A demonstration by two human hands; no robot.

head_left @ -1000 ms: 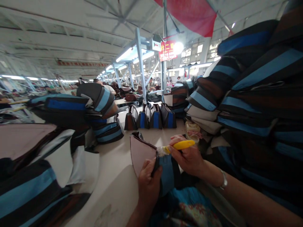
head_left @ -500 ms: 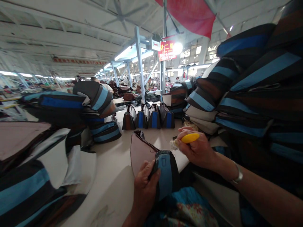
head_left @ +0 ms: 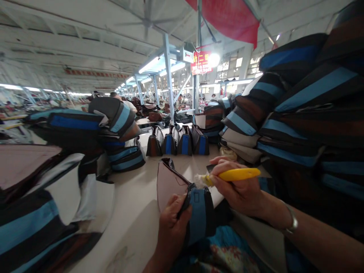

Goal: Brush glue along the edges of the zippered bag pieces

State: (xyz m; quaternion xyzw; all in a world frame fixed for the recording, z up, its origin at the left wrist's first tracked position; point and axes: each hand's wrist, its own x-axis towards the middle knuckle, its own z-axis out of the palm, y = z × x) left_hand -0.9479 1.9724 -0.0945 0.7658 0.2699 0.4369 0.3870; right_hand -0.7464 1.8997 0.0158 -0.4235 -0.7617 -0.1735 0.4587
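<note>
from where i am standing, the striped bag (head_left: 200, 216) is sitting at the lower middle of the frame, its pale panel leaning left and its dark, blue-banded end facing the wearer. the left hand (head_left: 173, 218) is pinching it firmly, the thumb pressing on the banded end and the other fingers lying over the pale panel. the right hand (head_left: 237, 185) is gripping a yellow brush (head_left: 240, 174), its fingers closed around the handle near the bristles (head_left: 200, 181). those are hovering at the bag's top corner, and i cannot tell whether they are touching.

for good brushing, the left hand should be keeping that corner taut and its thumb clear of the edge, while the bristles should be going along the rim lightly, lying nearly flat and not straying onto the blue band.

as for containers, four small bags (head_left: 185, 144) are standing in a row on the table (head_left: 133, 197) at the centre, shiny lining showing at their tops; i cannot see whether anything is lying inside. beyond the right hand, a pale, rounded thing (head_left: 228, 152) is peeking out, perhaps a pot, too hidden for me to be judging its contents.
</note>
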